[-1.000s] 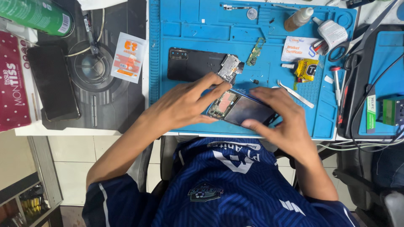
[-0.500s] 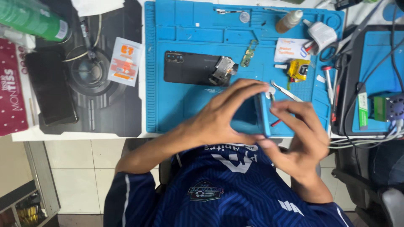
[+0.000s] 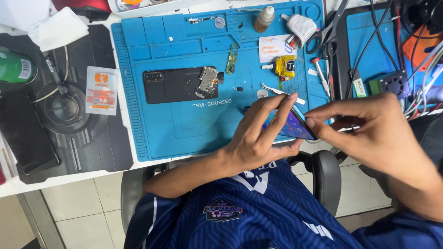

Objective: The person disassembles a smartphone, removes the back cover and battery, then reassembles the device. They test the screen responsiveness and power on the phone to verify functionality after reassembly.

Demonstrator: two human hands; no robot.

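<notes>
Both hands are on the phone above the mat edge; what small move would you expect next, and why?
Probably lowering the phone flat onto the blue mat: the left hand and right hand pinch it tilted in the air, unsupported, near the mat's front edge.

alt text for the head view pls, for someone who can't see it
Both hands hold a phone tilted on edge over a blue mat, the left hand gripping from the left and the right hand pinching its right edge. On the mat lie an opened black phone, tweezers, a small bottle and a yellow tube.
</notes>
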